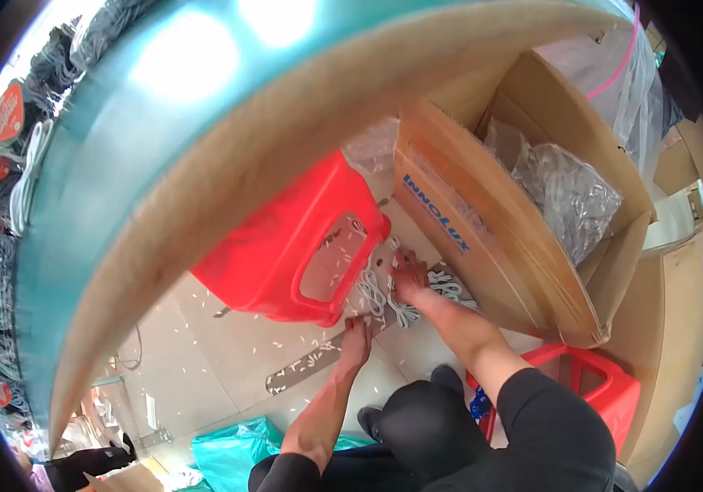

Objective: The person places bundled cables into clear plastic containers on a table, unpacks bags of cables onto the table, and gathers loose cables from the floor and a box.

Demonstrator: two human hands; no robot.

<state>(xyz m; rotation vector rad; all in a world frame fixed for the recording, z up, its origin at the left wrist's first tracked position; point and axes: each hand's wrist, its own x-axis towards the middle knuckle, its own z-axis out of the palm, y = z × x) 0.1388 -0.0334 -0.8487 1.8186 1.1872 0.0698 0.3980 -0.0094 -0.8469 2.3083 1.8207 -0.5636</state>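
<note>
Several coiled bundles of white cord (pixel 447 286) lie on the floor between a red plastic stool and a cardboard box. My right hand (pixel 408 277) reaches down onto these bundles, its fingers apart and touching the cord. Close by the foot of the red stool (pixel 265 246), my left hand (pixel 356 343) is low over the floor with its fingers bent together. Whatever may be in those fingers is too small to make out. Another looped white cord (pixel 370 293) lies between the stool and my right hand.
A large cardboard box (pixel 482 230) holding clear plastic stands to the right. The table's curved edge (pixel 228 156) hangs over the scene. Small white bits are scattered across the tiled floor (pixel 204 361). A second red stool (pixel 614 389) and a green plastic bag (pixel 236 451) are near my legs.
</note>
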